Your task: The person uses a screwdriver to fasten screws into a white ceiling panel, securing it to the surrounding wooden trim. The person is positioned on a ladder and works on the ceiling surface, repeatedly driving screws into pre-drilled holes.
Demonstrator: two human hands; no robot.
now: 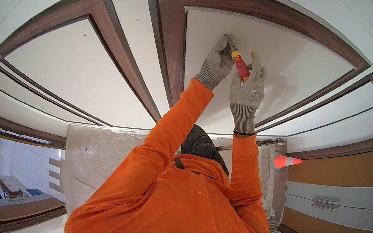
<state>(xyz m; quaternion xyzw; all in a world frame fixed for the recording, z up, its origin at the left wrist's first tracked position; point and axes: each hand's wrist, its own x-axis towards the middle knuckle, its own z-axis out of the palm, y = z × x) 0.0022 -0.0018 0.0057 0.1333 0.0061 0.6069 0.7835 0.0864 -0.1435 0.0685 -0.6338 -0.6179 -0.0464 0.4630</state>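
- My gloved right hand [249,89] loosely holds the red-and-yellow screwdriver [240,66].
- My gloved left hand [218,58] curls near its tip (what it grips, I cannot tell).
- Beyond it, the white panel [312,54]; straight, steady pressure should prevent slipping.

Brownish floor [93,165], pale-smeared; small blue speck [86,149] on it; orange-white cone [287,162] at right edge.

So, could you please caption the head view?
Gloved left hand and right hand with red-handled screwdriver at white panel.
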